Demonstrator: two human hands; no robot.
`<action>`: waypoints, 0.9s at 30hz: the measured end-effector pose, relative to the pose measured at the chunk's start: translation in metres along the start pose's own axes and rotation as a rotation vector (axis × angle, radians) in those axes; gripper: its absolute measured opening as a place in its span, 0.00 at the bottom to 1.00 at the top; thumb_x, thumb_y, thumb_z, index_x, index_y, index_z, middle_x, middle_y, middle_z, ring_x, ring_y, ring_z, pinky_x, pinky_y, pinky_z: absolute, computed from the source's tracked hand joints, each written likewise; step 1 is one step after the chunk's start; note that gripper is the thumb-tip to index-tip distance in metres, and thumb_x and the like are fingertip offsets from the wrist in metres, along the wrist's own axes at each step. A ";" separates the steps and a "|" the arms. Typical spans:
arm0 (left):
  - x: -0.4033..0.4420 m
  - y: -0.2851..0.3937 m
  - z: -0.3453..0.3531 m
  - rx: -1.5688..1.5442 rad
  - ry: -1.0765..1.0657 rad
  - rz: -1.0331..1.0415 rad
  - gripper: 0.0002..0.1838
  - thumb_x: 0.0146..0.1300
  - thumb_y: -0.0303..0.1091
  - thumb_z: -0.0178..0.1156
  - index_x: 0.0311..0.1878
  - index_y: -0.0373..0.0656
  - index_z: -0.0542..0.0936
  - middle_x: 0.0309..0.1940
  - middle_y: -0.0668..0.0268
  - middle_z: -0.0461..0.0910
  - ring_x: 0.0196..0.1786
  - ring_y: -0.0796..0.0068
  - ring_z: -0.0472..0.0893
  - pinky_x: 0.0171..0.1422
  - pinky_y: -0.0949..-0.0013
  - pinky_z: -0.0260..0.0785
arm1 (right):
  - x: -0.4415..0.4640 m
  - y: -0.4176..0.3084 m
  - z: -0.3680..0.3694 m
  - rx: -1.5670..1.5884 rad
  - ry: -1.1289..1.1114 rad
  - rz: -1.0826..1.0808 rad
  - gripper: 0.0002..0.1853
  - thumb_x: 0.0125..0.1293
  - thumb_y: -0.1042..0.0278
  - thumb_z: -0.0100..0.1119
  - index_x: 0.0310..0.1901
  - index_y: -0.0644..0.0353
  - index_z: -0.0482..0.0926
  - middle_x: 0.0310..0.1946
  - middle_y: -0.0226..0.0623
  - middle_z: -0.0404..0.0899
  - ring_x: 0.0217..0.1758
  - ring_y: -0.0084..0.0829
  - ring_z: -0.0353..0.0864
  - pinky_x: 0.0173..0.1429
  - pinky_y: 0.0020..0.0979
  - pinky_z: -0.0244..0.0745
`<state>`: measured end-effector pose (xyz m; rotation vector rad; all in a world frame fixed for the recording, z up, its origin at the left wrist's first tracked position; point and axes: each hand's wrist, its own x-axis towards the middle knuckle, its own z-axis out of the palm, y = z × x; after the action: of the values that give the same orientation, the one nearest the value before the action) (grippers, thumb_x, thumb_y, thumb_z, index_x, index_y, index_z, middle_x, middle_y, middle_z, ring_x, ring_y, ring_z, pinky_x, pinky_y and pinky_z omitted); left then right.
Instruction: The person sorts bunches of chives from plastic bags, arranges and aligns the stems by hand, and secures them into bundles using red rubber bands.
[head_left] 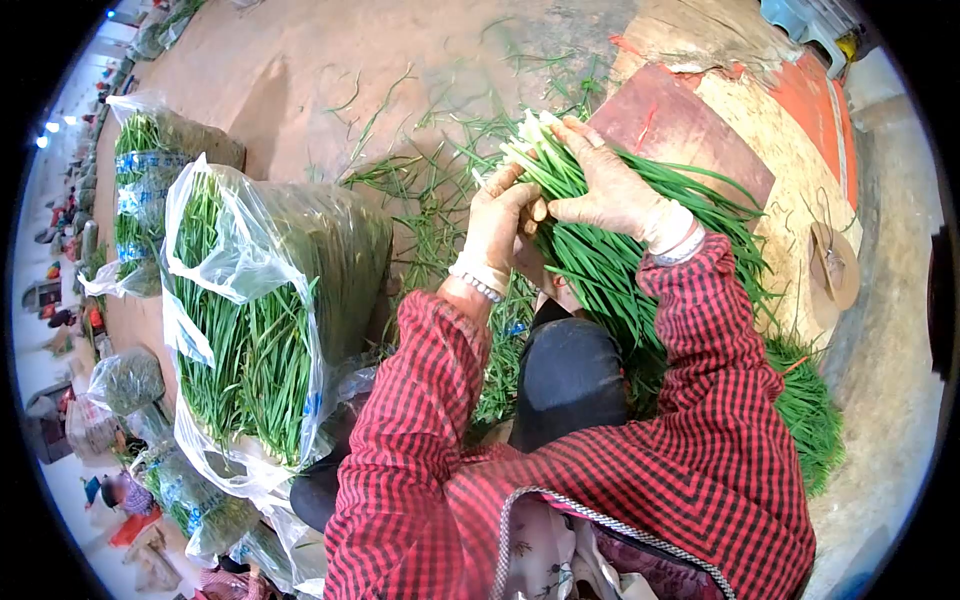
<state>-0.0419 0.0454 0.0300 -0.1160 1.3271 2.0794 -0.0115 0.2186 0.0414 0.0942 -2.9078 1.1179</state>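
Observation:
A bunch of garlic chives (625,255) lies across in front of me, pale stem ends up and green leaves trailing to the lower right. My right hand (620,195), gloved, is closed over the bunch just below its white ends. On the near left side, my left hand (497,222) has its fingers curled against the stems, also gloved. Its fingertips are partly hidden by the stems. Beneath the bunch, part of a reddish-brown board (690,130) shows.
Left of me stands a large clear bag packed with chives (245,370), with another tied bag (150,190) behind it. Loose leaves (430,200) litter the floor. At right are a pile of tied chives (805,410) and a round cardboard disc (833,265). Other people sit far left.

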 end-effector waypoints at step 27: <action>0.061 -0.015 0.022 0.455 -0.178 0.320 0.28 0.77 0.48 0.39 0.72 0.41 0.62 0.58 0.56 0.74 0.62 0.65 0.73 0.72 0.62 0.57 | -0.028 -0.002 0.003 0.915 0.384 0.141 0.13 0.60 0.77 0.63 0.47 0.63 0.79 0.42 0.26 0.80 0.45 0.19 0.77 0.52 0.25 0.72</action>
<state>-0.0747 0.0968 0.0042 0.4952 1.7532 1.9204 0.0166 0.2169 0.0393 -0.2793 -1.9027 2.1035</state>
